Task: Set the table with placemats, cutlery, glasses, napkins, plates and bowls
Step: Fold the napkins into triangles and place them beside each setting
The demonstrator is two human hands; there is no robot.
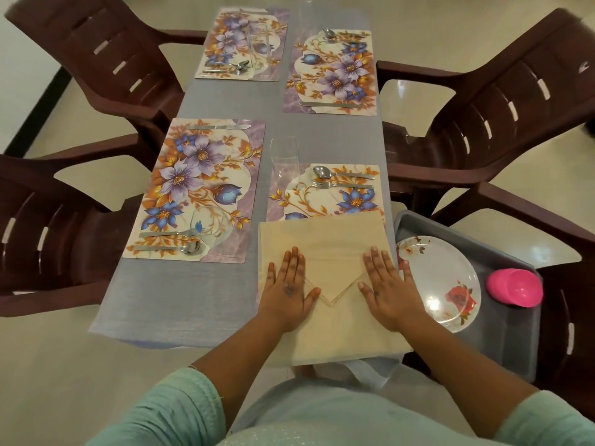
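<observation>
Both hands are lying flat on a cream napkin [325, 284] at the desk's [167, 304] near end | left hand [288, 289] and right hand [388, 289] fingers extended, nearly together, gripping nothing | napkin is partly covering a floral placemat [325, 201] | plate [441, 281] and what is possibly a pink bowl [514, 287] are sitting in a grey tray [502, 346] beside it.

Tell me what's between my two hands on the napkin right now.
In the head view, between the left hand and the right hand lies only the cream napkin, with its folded corner pointing down toward you; nothing else sits there.
</observation>
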